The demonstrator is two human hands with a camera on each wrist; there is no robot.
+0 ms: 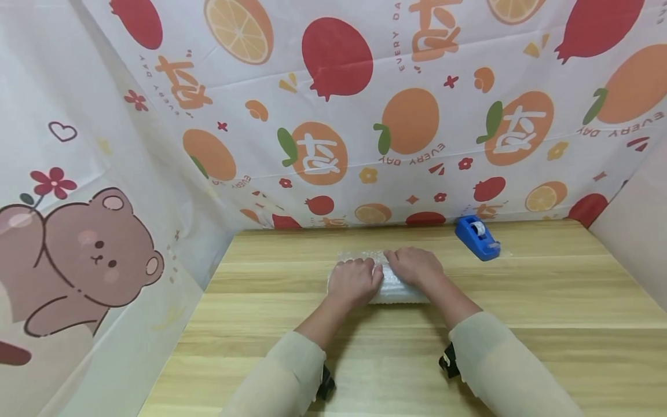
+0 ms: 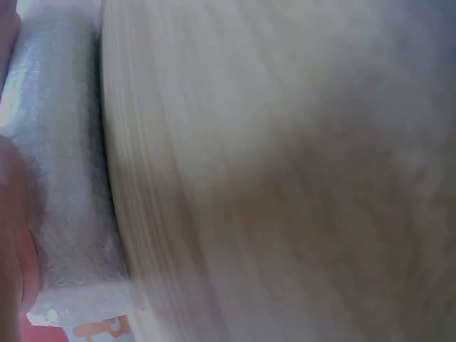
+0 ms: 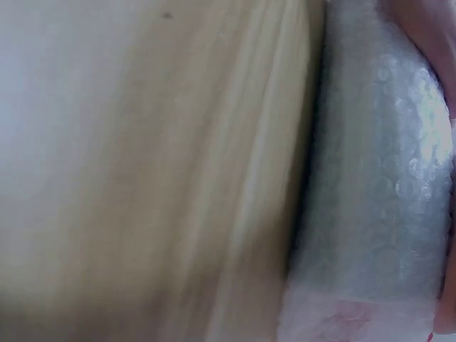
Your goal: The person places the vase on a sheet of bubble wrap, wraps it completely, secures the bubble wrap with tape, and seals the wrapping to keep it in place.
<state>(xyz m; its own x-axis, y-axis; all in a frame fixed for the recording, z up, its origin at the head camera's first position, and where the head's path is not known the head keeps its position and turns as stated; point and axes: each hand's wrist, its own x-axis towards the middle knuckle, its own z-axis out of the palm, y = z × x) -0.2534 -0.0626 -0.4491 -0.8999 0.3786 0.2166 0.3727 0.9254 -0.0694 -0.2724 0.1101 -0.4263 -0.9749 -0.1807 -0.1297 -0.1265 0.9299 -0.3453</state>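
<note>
A roll of clear bubble wrap (image 1: 398, 293) lies crosswise on the wooden table. My left hand (image 1: 354, 282) grips its left part from above, the fingers curled over the top. On the right part, my right hand (image 1: 415, 266) holds the roll with its fingers bent over the far side. Both thumbs point inward, near the middle. In the left wrist view the bubble wrap (image 2: 68, 157) runs along the left edge, beside part of the left hand (image 2: 13, 235). The right wrist view shows the bubble wrap (image 3: 377, 192) close up. Whatever may be inside the roll cannot be made out.
Behind and to the right of the roll, a blue tape dispenser (image 1: 476, 239) stands near the table's back edge. A fruit-print cloth (image 1: 333, 58) hangs behind the wooden table (image 1: 250, 324). At the left hangs a bear-print sheet (image 1: 99, 255).
</note>
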